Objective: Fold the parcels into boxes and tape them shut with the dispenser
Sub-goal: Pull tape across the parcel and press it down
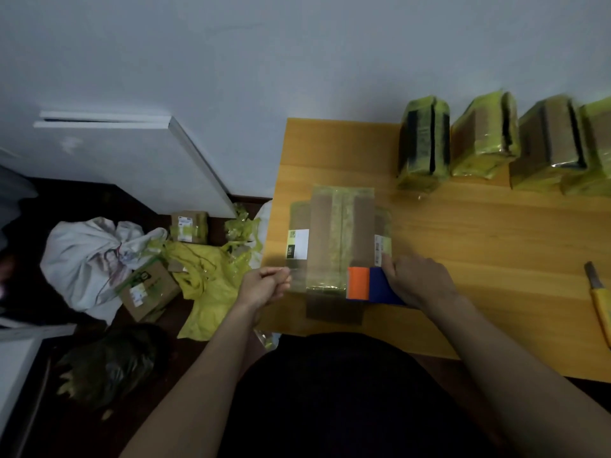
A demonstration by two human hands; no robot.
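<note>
1. A cardboard parcel (pixel 334 239) lies flat at the centre of the frame on the table (pixel 479 259).
2. The right hand (pixel 418 280) has its grip curled round the orange-and-blue tape dispenser (pixel 370 285) at the parcel's lower edge.
3. The left hand (pixel 264 287) pinches the clear tape end (pixel 294 279).
4. Four wrapped boxes (pixel 425 150) line the upper right.

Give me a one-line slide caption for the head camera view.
Right hand draws the tape dispenser across a cardboard box while the left hand pinches the tape's end.
</note>
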